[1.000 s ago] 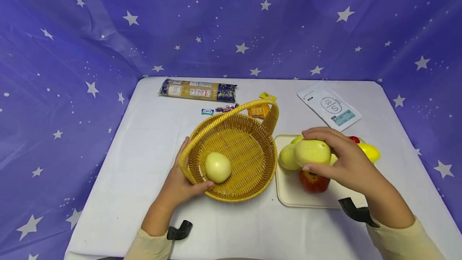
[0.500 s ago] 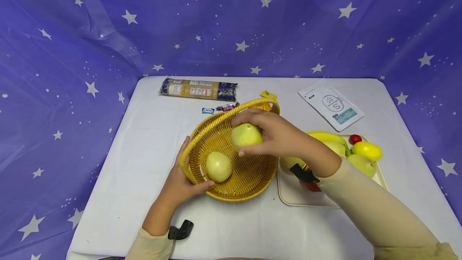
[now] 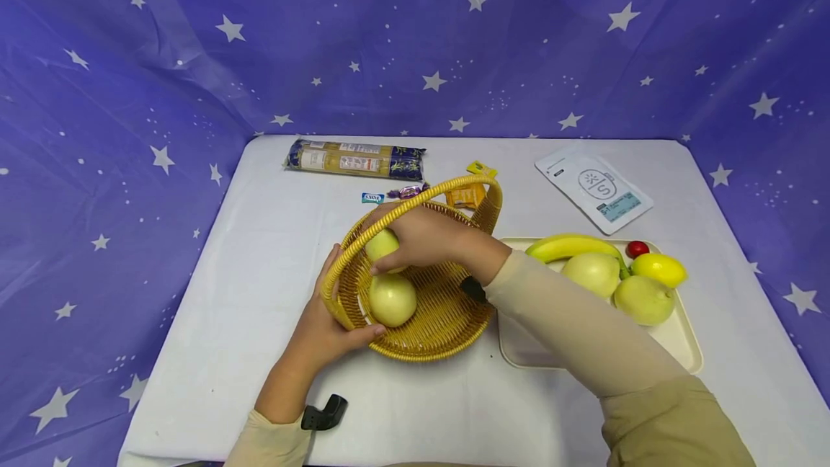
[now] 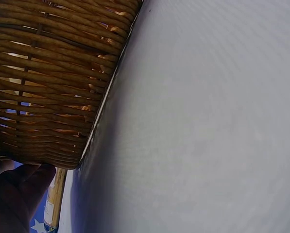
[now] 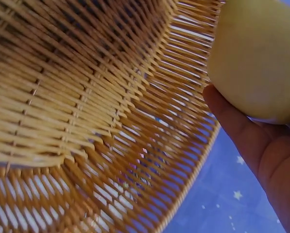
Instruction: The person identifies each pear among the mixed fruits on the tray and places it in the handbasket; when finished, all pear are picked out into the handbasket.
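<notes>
A yellow wicker basket point(image 3: 447, 323) with a hoop handle stands mid-table. My left hand point(image 3: 327, 330) grips its near-left rim, thumb over the edge; the left wrist view shows the basket's woven wall point(image 4: 47, 77) and my fingers point(image 4: 18, 189) under it. Inside lies a pale yellow pear point(image 3: 392, 300). My right hand point(image 3: 424, 236) reaches under the handle and holds a second pale pear point(image 3: 381, 243) just above the first; in the right wrist view that pear point(image 5: 256, 58) sits against my thumb point(image 5: 237, 126) over the basket weave point(image 5: 86, 97).
A cream tray point(image 3: 681, 352) to the right holds a banana point(image 3: 570, 245), two pale pears point(image 3: 593, 272), a lemon point(image 3: 660, 269) and a small red fruit point(image 3: 638, 248). Behind the basket lie a pasta packet point(image 3: 355, 160), small sweets point(image 3: 389, 196), an orange packet point(image 3: 463, 195) and a white pouch point(image 3: 593, 189).
My right hand lifted a pale pear off the tray and carried it left, under the handle, down into the basket beside the first pear. The left hand and basket stayed put.
</notes>
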`<state>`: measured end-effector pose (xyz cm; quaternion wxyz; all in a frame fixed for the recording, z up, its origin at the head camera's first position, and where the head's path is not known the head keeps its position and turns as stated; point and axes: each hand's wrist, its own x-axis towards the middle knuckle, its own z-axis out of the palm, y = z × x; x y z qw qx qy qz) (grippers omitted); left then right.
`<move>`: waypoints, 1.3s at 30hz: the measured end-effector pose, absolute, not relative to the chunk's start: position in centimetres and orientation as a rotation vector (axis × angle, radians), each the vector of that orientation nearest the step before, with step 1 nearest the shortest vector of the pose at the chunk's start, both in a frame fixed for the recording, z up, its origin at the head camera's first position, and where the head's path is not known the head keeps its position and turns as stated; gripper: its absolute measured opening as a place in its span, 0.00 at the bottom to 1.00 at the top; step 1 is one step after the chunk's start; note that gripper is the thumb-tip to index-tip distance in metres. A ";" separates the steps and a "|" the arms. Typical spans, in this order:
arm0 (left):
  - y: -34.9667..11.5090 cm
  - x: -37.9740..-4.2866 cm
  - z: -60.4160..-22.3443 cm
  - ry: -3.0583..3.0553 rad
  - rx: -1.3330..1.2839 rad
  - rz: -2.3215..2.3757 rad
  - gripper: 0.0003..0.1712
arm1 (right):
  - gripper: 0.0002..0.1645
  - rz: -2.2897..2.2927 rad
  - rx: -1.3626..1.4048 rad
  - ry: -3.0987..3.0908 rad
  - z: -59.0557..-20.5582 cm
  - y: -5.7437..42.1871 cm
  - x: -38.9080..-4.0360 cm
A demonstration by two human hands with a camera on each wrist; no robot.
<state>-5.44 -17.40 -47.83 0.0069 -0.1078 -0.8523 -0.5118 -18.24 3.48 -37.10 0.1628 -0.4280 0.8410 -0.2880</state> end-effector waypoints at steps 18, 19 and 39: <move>-16.5 -4.4 -43.6 -2.679 -0.375 -1.583 0.78 | 0.28 -0.692 -1.160 2.208 -41.6 0.2 -17.6; -16.6 -4.4 -43.7 -2.680 -0.373 -1.591 0.78 | 0.28 -0.686 -1.176 2.176 -41.6 0.1 -17.5; -17.5 -5.4 -47.8 -2.666 -0.378 -1.596 0.82 | 0.40 -0.751 -1.262 2.084 -40.0 1.3 -17.1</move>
